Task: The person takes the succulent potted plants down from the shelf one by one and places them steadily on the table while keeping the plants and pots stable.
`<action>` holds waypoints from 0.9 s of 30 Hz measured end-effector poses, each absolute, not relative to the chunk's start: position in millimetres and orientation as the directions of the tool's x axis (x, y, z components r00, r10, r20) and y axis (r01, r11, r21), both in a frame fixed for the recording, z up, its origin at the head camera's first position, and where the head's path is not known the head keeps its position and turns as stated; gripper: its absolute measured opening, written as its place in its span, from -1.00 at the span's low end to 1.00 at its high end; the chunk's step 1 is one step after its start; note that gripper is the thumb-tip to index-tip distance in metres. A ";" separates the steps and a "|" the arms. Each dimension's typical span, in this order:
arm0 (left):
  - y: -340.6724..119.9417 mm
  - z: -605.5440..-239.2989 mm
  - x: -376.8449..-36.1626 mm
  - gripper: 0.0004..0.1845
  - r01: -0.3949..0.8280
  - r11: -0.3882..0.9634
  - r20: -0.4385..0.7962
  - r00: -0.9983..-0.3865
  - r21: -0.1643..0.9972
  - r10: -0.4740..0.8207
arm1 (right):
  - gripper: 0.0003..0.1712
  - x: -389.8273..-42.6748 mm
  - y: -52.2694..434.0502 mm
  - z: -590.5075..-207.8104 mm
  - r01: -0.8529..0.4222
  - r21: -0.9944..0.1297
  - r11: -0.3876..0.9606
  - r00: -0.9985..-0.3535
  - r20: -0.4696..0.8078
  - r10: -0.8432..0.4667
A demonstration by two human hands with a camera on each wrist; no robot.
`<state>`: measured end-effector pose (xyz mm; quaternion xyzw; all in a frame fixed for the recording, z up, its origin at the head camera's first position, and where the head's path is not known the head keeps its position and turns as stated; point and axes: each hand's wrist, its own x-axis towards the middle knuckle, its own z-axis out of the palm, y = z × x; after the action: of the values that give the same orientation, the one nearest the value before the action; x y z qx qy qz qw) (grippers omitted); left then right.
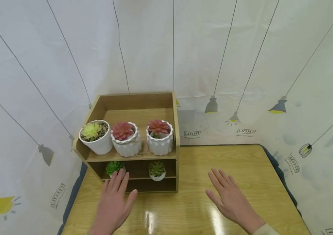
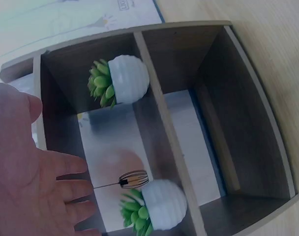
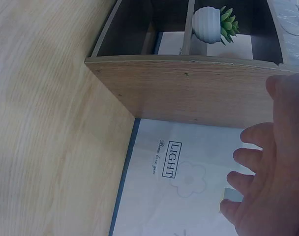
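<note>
Fingers straight and slightly spread, the left hand (image 1: 114, 204) reaches toward the small green succulent in its round white pot (image 1: 114, 167) on the middle shelf of the wooden three-tier organiser (image 1: 175, 130). The right hand (image 1: 228, 197) hovers flat, holding nothing, above the glossy light-wood table (image 1: 242, 163). White curtains printed with hanging lamps (image 1: 242, 65) close in the corner.

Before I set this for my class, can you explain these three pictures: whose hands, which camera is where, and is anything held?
A person wears three cameras: one on the head, one on each wrist. The head view shows both bare hands spread over a wooden table. The left hand reaches toward a small green succulent on the middle shelf of a wooden shelf unit; the right hand hovers beside the unit. Three potted succulents stand on top, two smaller ones below. Neither hand has a grip on anything.
</note>
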<state>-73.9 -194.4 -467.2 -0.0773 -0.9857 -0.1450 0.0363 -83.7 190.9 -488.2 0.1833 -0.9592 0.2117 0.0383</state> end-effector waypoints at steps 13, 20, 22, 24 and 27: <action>-216.8 -451.1 -80.2 -0.32 0.197 0.910 0.273 -0.957 0.364 0.098 | -0.32 -103.5 178.1 -473.5 -0.389 -0.465 0.795 -0.920 0.239 -0.311; -233.7 -451.2 -87.2 -0.42 0.338 0.879 0.596 -0.799 0.337 0.079 | -0.34 -110.4 169.5 -463.9 -0.381 -0.531 0.757 -0.924 0.236 -0.300; -238.5 -449.6 -89.5 -0.44 0.359 0.877 0.657 -0.751 0.320 0.067 | -0.34 -113.2 167.4 -461.8 -0.387 -0.549 0.741 -0.922 0.250 -0.296; -243.1 -447.5 -91.9 -0.45 0.354 0.880 0.679 -0.732 0.317 0.049 | -0.35 -116.4 165.5 -459.1 -0.396 -0.565 0.724 -0.918 0.268 -0.292; -248.9 -442.7 -94.3 -0.46 0.326 0.884 0.673 -0.740 0.336 0.018 | -0.36 -121.6 162.4 -455.6 -0.410 -0.585 0.699 -0.911 0.295 -0.288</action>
<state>-94.3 -248.9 -442.7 -0.0949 -0.9059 -0.2217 0.3481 -121.6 162.4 -455.6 0.1902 -0.9173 0.3379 0.0908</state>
